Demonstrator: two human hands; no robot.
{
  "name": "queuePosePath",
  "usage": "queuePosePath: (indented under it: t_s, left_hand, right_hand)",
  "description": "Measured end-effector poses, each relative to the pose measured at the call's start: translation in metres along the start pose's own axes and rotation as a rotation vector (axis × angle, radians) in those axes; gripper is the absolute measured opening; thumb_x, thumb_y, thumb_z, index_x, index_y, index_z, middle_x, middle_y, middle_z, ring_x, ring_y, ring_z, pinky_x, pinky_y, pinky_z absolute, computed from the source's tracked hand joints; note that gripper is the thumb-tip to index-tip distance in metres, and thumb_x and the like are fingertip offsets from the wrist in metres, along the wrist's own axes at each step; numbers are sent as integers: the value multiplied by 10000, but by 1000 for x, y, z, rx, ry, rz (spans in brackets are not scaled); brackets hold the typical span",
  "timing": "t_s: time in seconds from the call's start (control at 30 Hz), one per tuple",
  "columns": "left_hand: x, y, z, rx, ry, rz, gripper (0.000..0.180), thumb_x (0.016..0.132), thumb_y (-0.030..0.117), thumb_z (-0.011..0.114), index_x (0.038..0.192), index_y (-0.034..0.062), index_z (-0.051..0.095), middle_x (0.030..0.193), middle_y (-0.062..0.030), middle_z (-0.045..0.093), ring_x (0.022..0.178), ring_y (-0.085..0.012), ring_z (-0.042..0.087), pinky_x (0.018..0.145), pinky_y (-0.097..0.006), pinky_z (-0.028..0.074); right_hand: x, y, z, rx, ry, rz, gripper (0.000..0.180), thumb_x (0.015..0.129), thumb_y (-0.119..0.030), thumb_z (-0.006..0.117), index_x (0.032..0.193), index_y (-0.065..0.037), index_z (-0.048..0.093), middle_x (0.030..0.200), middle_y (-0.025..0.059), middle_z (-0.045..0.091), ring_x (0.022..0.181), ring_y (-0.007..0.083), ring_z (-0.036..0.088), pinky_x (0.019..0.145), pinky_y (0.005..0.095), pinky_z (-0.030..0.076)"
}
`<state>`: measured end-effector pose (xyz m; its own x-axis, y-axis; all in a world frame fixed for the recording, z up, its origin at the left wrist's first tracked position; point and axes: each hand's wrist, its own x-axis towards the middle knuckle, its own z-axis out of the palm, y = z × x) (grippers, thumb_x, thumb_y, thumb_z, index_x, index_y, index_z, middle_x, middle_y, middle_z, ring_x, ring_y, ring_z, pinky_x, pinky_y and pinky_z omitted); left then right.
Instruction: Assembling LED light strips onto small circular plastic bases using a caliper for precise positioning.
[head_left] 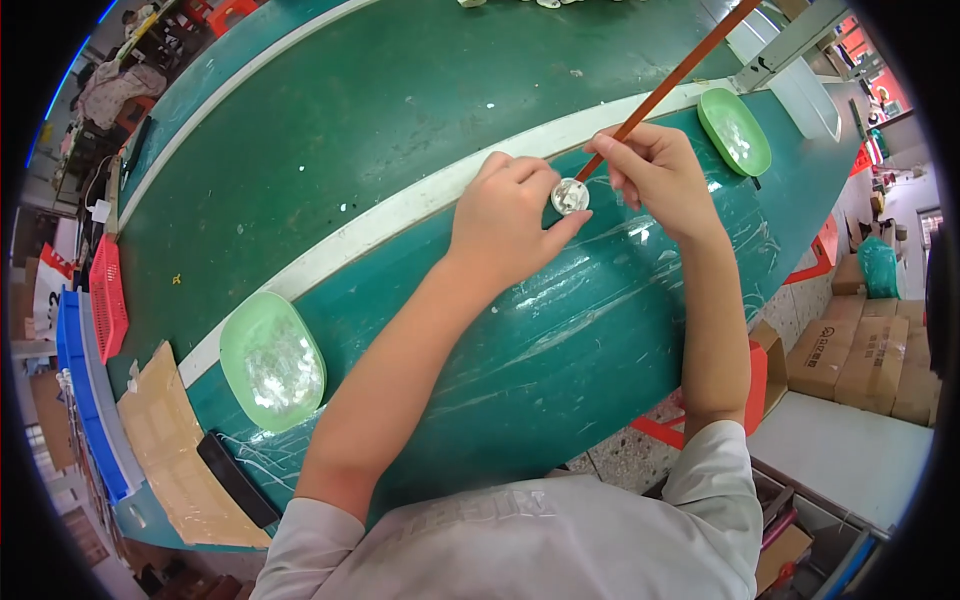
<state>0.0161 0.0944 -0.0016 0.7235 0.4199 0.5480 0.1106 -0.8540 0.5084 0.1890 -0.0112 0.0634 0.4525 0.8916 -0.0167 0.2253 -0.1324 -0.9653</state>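
Note:
My left hand [505, 215] pinches a small round silvery part [570, 195] between thumb and fingers, just above the green table [560, 330]. My right hand [655, 175] grips a long thin orange-brown stick [680, 75] like a pencil, its lower tip touching the round part. The stick slants up to the right past the white strip [400, 205] that runs across the table.
A light green tray [272, 362] with small clear pieces lies at my left, a second green tray [735, 130] at the right. A black flat object [235, 478] and brown cardboard [175, 455] sit near the left edge. Red and blue baskets [100, 310] stand further left; cardboard boxes [870, 350] are on the floor at right.

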Motion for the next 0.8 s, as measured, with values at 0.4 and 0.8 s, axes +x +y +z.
queuePosePath:
  t_s: [0.4, 0.8]
  left_hand:
    - [0, 5, -20, -47, -197, -34, 608, 774, 187, 817, 1329, 37, 618, 1169, -160, 715, 1128, -348, 643, 987, -425, 513]
    - [-6, 0, -21, -264, -140, -136, 543, 828, 84, 794, 1344, 105, 628, 1060, -134, 762, 974, -272, 729, 937, -366, 572]
  right_hand:
    - [-5, 9, 1, -121, -20, -268, 207, 987, -220, 710, 959, -17, 679, 722, -22, 566, 660, 45, 507, 590, 235, 407]
    - [-9, 9, 12, -288, -54, -377, 188, 975, -188, 721, 1005, -4, 703, 736, 18, 638, 658, 73, 542, 617, 247, 452]
